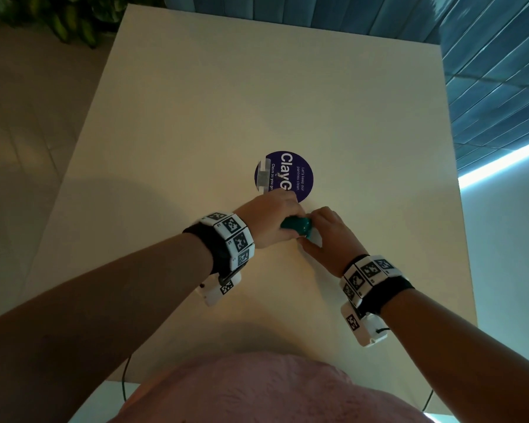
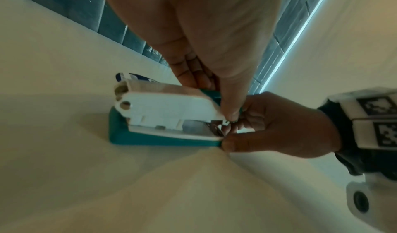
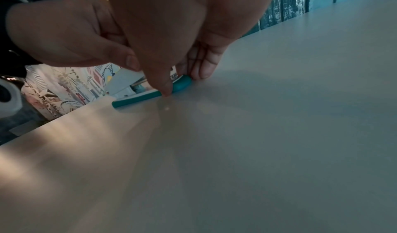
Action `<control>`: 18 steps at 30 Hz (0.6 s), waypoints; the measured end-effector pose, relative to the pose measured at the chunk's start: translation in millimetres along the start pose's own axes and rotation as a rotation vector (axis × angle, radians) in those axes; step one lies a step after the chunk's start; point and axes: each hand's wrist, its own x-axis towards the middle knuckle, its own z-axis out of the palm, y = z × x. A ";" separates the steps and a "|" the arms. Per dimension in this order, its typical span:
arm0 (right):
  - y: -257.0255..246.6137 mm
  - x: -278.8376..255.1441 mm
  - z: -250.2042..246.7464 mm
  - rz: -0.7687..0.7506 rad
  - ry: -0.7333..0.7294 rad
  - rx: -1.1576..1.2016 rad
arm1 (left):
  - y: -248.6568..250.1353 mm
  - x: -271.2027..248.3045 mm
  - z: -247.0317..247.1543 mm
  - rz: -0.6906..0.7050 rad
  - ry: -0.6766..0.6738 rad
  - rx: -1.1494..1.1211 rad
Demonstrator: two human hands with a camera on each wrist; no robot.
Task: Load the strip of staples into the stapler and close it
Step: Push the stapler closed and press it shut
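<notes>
The front end of the stapler [image 2: 163, 116] is gripped from above by the left hand [image 1: 272, 219]: its thumb is pressed down along the near side of the white upper body, the tip reaching the metal nose, while the curled fingers [image 2: 193, 73] are wrapped over the far side onto the teal top cover. The right hand [image 1: 329, 236] is closed on the same front end from the other side. Its thumb is laid against the tip of the teal base at table level, and its curled fingers are gathered at the metal mouth of the magazine; whether anything is pinched between them cannot be told. In the right wrist view the thumb tip is seen planted on the edge of the base, with the other fingertips [image 3: 204, 68] set down behind the rounded front.

The stapler is resting on the table [image 1: 333, 117] near its middle, its upper part lifted slightly off the base at the front. Both wrists are bent downward and brought close together over it, with the forearms reaching in from either side. A marker-covered band [image 1: 232, 239] is worn on each wrist.

Just beyond the left hand a strip of staples [image 1: 264, 176] is lying across the edge of a round purple sticker [image 1: 300, 178].
</notes>
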 end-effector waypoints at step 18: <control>-1.0 -2.9 -3.5 0.070 -0.037 0.034 | -52.7 -48.6 -4.3 -0.139 0.098 0.054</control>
